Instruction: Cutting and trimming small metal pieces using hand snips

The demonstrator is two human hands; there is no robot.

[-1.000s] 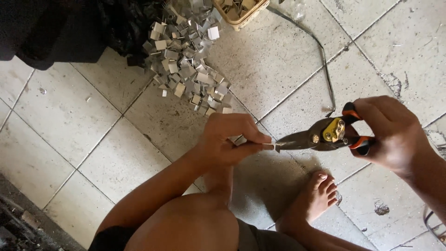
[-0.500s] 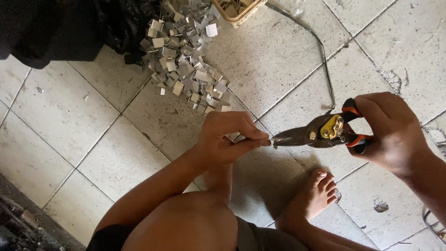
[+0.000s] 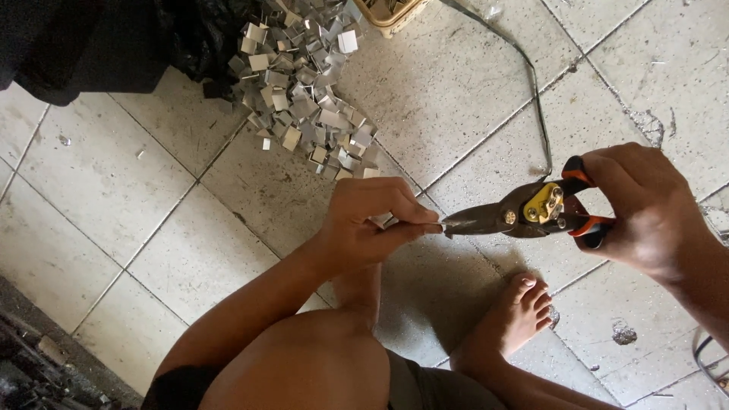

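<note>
- Left hand near the middle, arm bent, fingers pinched tight together, pointing right.
- Right hand at the far right, fingers curled and squeezed shut.
- Hands level, a little apart.
- Bare knee low down, bare foot flat, toes up.

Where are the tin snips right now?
In the head view, the tin snips are right of centre in the right hand, blade tips meeting the small metal piece pinched by the left hand, above the bare foot.
</note>
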